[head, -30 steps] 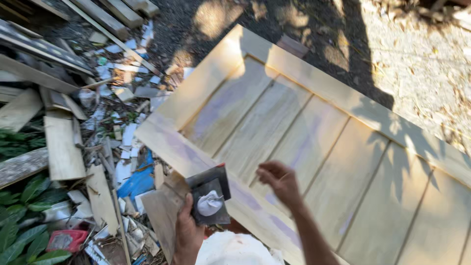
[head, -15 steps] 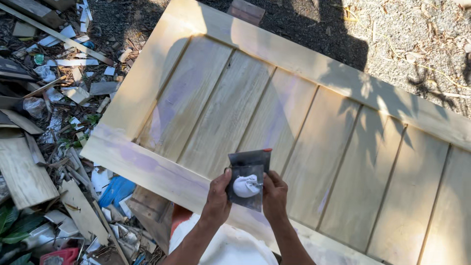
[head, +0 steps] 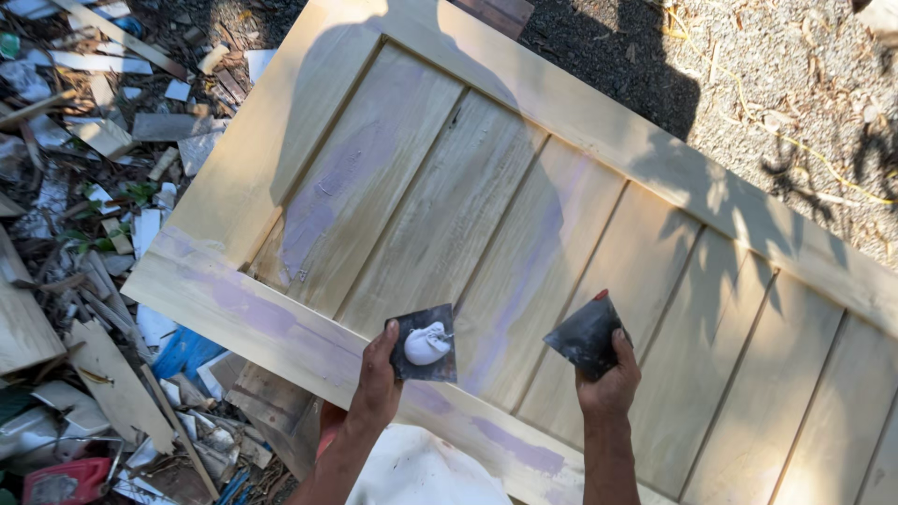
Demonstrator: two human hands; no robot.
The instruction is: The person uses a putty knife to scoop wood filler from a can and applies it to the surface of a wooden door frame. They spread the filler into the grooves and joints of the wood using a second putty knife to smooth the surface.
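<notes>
A dark square plate (head: 424,343) carrying a white putty blob (head: 427,344) is pinched in the left hand (head: 377,383) over the wooden door panel's (head: 524,215) near rail, the right hand (head: 610,379) beside it gripping a dark scraper (head: 585,334).

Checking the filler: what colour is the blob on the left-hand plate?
White blob, head view.

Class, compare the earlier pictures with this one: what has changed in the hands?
The right hand has taken one dark scraper and moved it rightward, away from the left hand. The left keeps the plate with white putty. The wooden door panel lies unchanged.
</notes>
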